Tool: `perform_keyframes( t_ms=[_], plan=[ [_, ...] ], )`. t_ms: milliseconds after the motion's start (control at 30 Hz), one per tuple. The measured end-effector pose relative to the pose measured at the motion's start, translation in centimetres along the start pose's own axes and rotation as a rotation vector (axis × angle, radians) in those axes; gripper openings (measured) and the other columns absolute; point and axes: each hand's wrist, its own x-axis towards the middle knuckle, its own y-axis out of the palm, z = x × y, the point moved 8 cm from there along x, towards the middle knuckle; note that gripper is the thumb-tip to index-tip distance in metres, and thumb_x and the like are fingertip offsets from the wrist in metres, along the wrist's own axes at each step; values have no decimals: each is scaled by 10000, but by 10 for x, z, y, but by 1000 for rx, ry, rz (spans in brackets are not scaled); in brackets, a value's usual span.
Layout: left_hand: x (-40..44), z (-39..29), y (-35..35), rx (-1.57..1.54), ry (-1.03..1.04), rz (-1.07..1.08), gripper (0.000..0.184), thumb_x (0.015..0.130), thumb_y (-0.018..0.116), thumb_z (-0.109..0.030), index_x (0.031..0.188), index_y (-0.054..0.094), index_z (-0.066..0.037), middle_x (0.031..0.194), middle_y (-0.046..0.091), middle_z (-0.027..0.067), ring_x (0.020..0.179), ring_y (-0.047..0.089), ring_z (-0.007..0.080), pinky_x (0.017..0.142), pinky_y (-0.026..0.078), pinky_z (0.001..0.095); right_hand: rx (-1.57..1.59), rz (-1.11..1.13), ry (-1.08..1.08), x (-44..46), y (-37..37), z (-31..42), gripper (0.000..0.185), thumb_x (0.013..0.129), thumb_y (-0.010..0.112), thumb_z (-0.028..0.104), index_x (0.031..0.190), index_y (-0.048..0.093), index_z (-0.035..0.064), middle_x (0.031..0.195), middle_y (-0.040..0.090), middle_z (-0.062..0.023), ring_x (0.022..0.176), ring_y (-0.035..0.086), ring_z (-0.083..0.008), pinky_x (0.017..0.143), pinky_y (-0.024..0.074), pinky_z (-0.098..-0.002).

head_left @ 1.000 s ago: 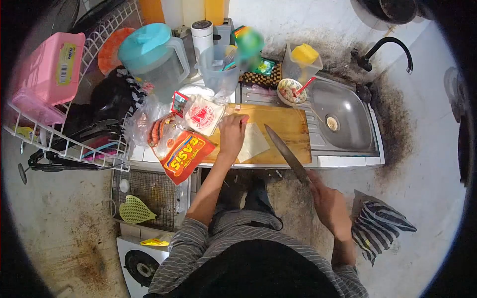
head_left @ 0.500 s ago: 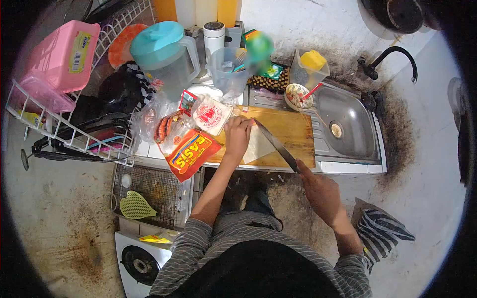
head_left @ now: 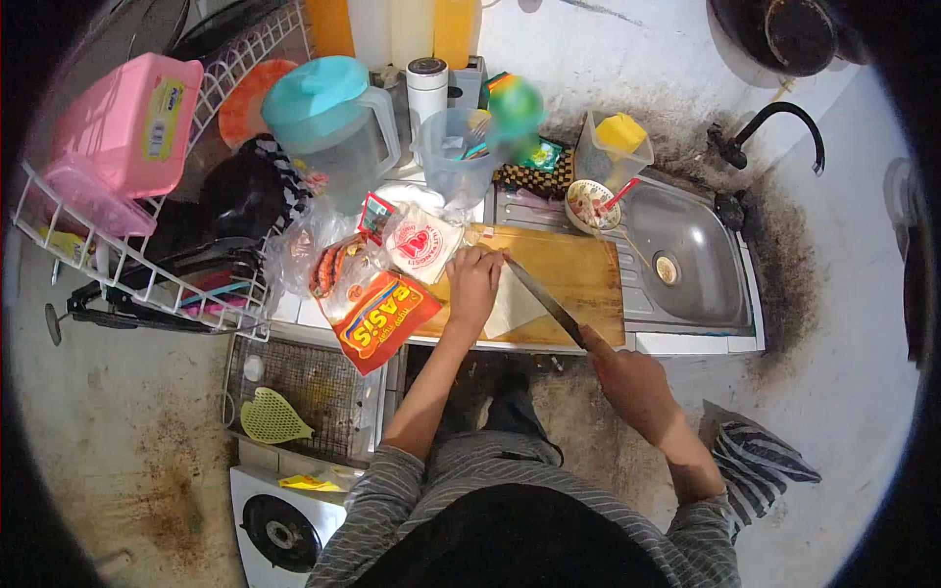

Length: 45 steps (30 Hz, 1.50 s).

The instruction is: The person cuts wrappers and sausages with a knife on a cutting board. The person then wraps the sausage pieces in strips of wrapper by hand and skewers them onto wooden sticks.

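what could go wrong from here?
1. Cut fingers: the knife in the right hand has its tip right by the fingertips of the left hand, so a slip could nick them.
2. Torn sheet: the blade crosses above or on the thin pale sheet on the cutting board; it might get cut.
3. Dropped packet: the red packet overhangs the counter's front edge, so a forearm bump could knock it off.

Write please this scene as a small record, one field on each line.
Left hand: over the cutting board, near the tip of the knife
Right hand: grips the knife
Pale sheet: on the cutting board
Red bag: printed BASIS
Bowl: left of the sink basin, red utensil inside
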Motion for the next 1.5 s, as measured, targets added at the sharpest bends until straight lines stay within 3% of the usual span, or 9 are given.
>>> perform_keyframes(
  t_ms=[200,333,367,467,600,700,1000,1267,1500],
  plan=[
    [-1,-2,-1,36,1,-20,120,781,579,-155,866,636,-92,858,553,46,884,477,226,754,321,376,140,201,67,15,-4,-28,353,896,422,213,1235,408,114,694,580,-233,643,582,-381,561,454,-450],
    [-2,2,-5,94,-52,-39,154,778,572,-144,919,614,-99,885,547,43,897,475,222,763,314,381,684,320,109,12,-8,-54,356,928,386,259,1234,459,91,605,541,-66,534,547,-172,525,444,-280],
    [-3,2,-6,92,-56,-40,154,778,572,-144,919,614,-99,885,547,43,897,475,222,763,314,381,721,457,314,5,-9,-57,355,930,404,245,1242,469,90,608,478,7,522,458,-69,497,395,-221],
    [-2,1,-8,124,-58,-58,207,771,574,-140,971,614,-110,904,552,41,894,473,214,743,294,377,724,494,439,-13,-3,-74,339,930,414,225,1238,476,96,611,472,0,526,453,-43,484,384,-215],
    [-1,-4,-12,148,-56,-40,302,732,582,-115,1034,592,-121,1004,522,48,968,447,221,785,301,386,823,324,376,-43,0,-77,323,913,453,217,1205,502,87,668,542,-40,604,549,-105,530,420,-250],
    [-1,-10,-7,154,-10,-7,362,724,582,-101,1084,575,-141,1082,487,67,1013,426,239,816,304,397,421,-228,93,-56,-19,-77,318,839,553,168,1151,542,113,848,585,-152,777,573,-327,661,441,-395],
    [6,-12,12,196,168,53,257,771,564,-118,1020,583,-180,1075,488,100,981,427,265,793,306,405,152,-334,122,-32,43,-93,363,760,603,67,1113,580,148,823,543,-110,729,548,-276,603,442,-358],
    [-7,-16,-35,-289,59,-155,126,779,591,-78,898,556,-57,925,521,91,860,471,269,756,367,361,143,-373,1,23,65,-103,448,694,618,31,1124,566,147,872,546,-107,844,518,-292,730,428,-388],
    [-23,-24,-57,-506,-113,-50,195,783,594,-48,973,555,-23,819,540,106,733,529,197,648,415,279,96,-546,-33,51,49,-81,358,724,604,69,1080,567,88,916,552,-132,864,507,-320,733,414,-422]
  ],
)
